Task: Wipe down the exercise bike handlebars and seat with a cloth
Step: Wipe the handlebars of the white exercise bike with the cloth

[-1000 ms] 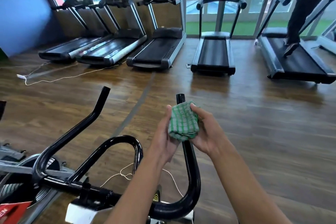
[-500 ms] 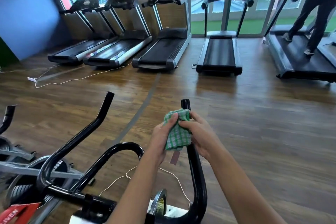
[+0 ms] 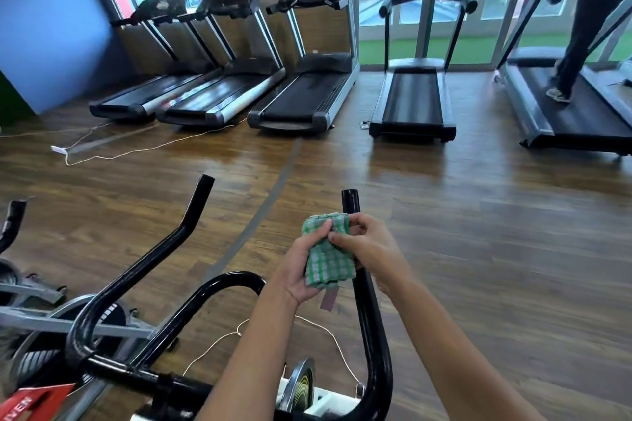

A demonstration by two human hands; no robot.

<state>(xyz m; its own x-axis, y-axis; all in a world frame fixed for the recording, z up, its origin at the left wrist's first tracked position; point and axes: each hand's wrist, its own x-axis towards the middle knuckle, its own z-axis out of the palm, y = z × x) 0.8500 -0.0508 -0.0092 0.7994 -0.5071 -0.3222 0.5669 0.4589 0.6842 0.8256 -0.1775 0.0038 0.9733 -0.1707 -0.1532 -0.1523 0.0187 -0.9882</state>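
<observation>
A green and white checked cloth (image 3: 329,255) is bunched against the upper part of the bike's right handlebar (image 3: 370,325), a black tube rising to an open end. My left hand (image 3: 301,268) grips the cloth from the left. My right hand (image 3: 367,251) pinches its top edge from the right, close against the bar. The left handlebar (image 3: 147,270) and the black centre loop (image 3: 219,284) stand bare to the left. The seat is out of view.
Several treadmills (image 3: 301,92) line the far wall and window. A person walks on the rightmost treadmill (image 3: 578,113). White cables (image 3: 113,154) trail over the wooden floor. Another bike's flywheel (image 3: 37,349) sits at lower left, with a handlebar end (image 3: 12,219) at the left edge.
Both hands have shifted their hold on the cloth against the right handlebar; the right fingers now pinch its top edge. The person on the far treadmill has stepped along.
</observation>
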